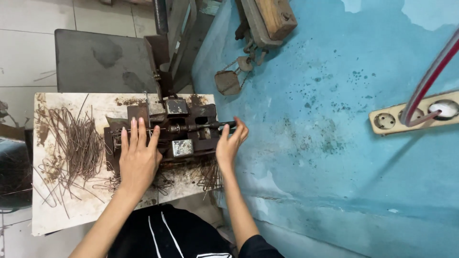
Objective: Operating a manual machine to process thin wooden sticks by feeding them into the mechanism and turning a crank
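Setup: small rusty bench jig sitting mid-frame on a stained white board, with the person looking straight down at it.

Left hand: laid flat on the left part of the jig, fingers stretched out and slightly spread, pointing toward the top of the frame. Not gripping anything, more like pressing down. There seems to be a thin wire under the fingertips, but I honestly can't tell if it's pinned.

Right hand: at the jig's right end, fingers curled loosely around the dark rod handle that sticks out sideways. Looks like a light hold, thumb side hidden, so how firm is a guess.

Wire pile: big tangle of brown bent wires at left of the board, just beside the left hand. A smaller clump hangs off the lower edge of the jig, near the right wrist.

Progress: judging by the piles, plenty of pieces have gone through already, and which pile is finished stock I can't say. The current piece looks mid-cycle, both hands on the machine.

Background: blue spotted wall fills the right side, a power strip with a red-striped cable at upper right, grey slab upper left.
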